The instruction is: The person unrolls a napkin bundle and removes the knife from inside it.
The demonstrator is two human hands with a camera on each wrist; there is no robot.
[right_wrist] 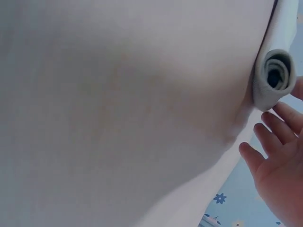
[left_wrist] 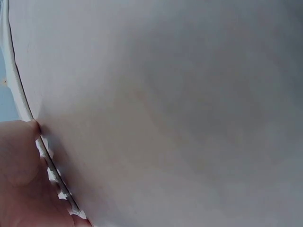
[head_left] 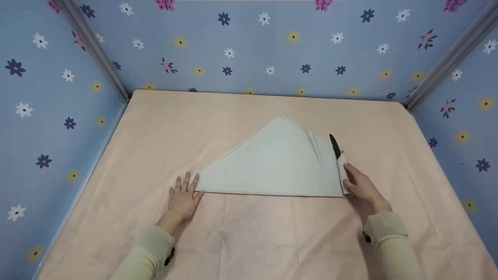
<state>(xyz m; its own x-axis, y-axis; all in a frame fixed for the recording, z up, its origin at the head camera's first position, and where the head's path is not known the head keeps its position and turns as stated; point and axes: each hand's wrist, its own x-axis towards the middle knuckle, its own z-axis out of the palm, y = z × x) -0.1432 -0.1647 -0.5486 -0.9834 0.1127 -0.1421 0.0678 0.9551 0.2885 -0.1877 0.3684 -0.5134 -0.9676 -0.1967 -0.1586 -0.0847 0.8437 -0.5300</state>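
A pale white cloth (head_left: 264, 163) lies folded into a broad triangle, its long straight edge toward me. Its right end is wound into a narrow roll (head_left: 344, 177), whose spiral end (right_wrist: 274, 78) shows in the right wrist view. From the roll's far end sticks out a slim black piece that looks like a knife handle (head_left: 334, 146); the rest is hidden inside. My right hand (head_left: 363, 186) holds the roll with thumb and fingers. With fingers spread and straight, my left hand (head_left: 183, 202) rests on the cloth's left corner.
A peach-coloured cover (head_left: 256, 237) with faint creases lies over the table. Blue flower-printed panels (head_left: 249, 46) stand at the back and both sides, with grey metal posts (head_left: 95, 50) at the back corners.
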